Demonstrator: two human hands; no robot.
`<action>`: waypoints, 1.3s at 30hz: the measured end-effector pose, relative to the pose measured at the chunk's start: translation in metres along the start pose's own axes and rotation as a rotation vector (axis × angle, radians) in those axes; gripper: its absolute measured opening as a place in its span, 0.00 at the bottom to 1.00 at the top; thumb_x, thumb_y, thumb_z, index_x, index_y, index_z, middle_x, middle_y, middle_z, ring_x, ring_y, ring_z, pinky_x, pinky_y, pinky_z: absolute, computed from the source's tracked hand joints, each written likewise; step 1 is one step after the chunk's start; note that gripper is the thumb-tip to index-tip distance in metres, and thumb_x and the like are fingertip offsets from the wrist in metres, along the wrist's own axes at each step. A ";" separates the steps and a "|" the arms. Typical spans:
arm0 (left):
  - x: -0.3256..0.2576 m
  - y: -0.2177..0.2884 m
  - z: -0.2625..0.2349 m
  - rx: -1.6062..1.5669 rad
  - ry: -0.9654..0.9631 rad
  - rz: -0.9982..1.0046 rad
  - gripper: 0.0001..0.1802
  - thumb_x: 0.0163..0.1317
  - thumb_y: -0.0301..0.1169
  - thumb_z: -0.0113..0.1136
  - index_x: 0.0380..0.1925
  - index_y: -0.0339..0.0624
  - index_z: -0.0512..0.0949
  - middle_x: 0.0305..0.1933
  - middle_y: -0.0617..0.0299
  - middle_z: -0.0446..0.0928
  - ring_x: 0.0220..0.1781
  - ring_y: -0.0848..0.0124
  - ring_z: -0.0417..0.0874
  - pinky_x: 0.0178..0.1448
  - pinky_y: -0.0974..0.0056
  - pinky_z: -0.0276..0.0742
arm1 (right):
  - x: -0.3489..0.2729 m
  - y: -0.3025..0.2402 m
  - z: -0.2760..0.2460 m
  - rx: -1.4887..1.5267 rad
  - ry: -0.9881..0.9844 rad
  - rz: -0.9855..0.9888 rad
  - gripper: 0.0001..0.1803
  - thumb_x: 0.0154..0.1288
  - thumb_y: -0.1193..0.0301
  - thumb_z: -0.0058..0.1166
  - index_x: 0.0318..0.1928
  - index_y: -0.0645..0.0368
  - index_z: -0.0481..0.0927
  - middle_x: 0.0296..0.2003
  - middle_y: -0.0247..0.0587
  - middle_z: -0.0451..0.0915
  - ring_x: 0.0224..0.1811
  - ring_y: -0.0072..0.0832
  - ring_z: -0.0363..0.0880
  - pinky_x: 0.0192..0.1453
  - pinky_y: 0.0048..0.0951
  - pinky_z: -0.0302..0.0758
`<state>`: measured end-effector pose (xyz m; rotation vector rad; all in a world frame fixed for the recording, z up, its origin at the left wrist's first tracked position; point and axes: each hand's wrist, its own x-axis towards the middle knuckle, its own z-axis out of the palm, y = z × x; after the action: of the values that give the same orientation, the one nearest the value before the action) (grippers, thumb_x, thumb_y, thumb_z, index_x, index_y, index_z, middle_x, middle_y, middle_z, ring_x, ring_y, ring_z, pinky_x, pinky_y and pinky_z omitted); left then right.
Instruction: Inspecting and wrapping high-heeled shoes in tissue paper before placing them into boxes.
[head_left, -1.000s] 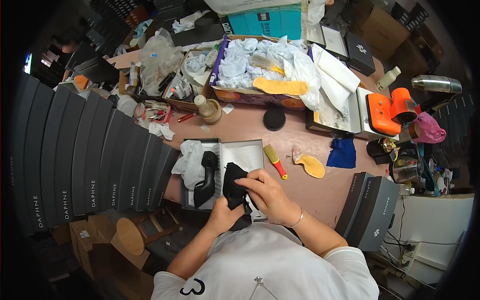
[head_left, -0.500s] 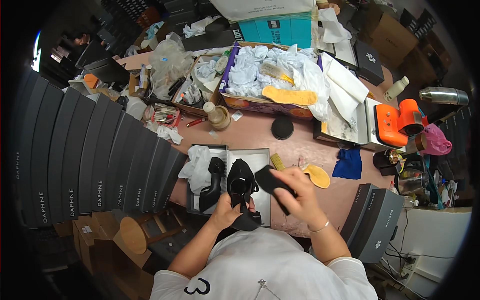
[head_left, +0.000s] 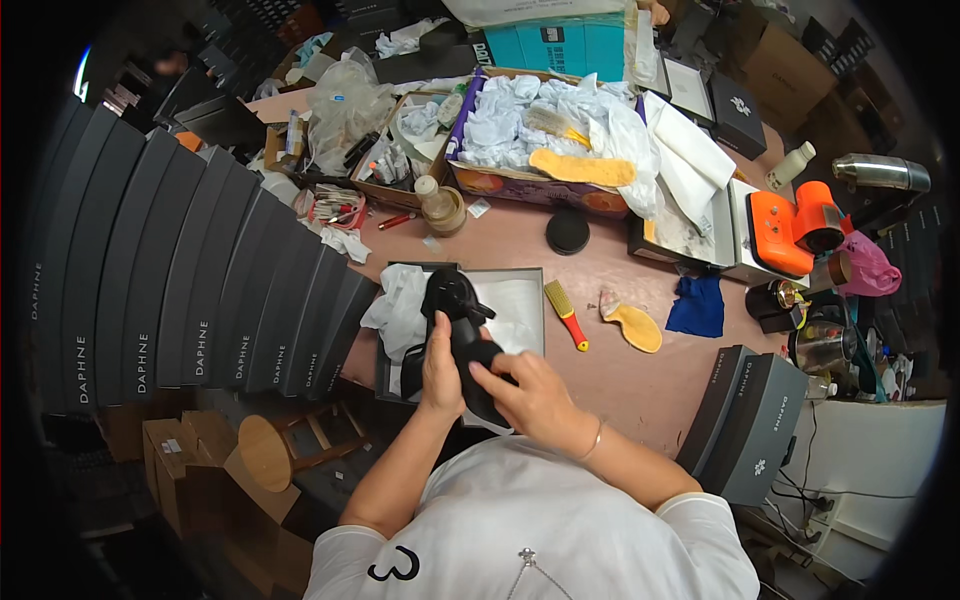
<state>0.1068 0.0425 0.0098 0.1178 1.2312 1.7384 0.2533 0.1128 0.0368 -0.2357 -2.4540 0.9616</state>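
A pink bag [head_left: 868, 268] sits beside an orange device [head_left: 778, 235], near a silvery cylinder [head_left: 880, 173].

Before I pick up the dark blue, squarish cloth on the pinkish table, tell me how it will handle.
The dark blue, squarish cloth will probably hang floppy, since its edges look uneven. It is likely light, as it looks thin and lies nearly flat on the pinkish table. Pushed, it may bunch up rather than roll, having no rounded body.

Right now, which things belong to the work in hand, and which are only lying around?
In the work: black shoe in left hand, right hand against it; probably open shoebox, second shoe.
Apparently lying around: brush, blue cloth, black disc.
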 end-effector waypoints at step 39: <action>-0.058 0.099 -0.143 0.878 -0.634 -0.050 0.10 0.60 0.28 0.60 0.38 0.32 0.81 0.32 0.63 0.82 0.33 0.80 0.79 0.38 0.73 0.75 | 0.014 -0.076 0.110 1.286 0.459 0.915 0.32 0.63 0.69 0.53 0.64 0.59 0.56 0.44 0.50 0.77 0.41 0.37 0.83 0.38 0.34 0.84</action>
<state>-0.0058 -0.0985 0.0409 1.0509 1.3805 0.8803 0.1877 -0.0033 0.0239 -0.9689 -0.8810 2.2720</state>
